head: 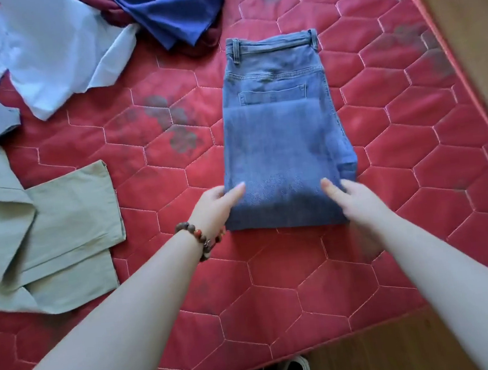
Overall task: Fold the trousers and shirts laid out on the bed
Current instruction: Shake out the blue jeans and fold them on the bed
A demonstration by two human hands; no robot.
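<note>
Red quilted mattress (277, 286) under us, one pair of folded jeans (283, 138) at its centre. Our left hand (215, 209) pinches their near-left edge; our right hand (355, 200) lies flat-fingered on the near-right corner. Four loose garments sit left.

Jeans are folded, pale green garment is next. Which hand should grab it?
Left. The left hand is at the near left edge of the jeans, on the same side as the pale green garment; the right hand would have to cross over.
</note>
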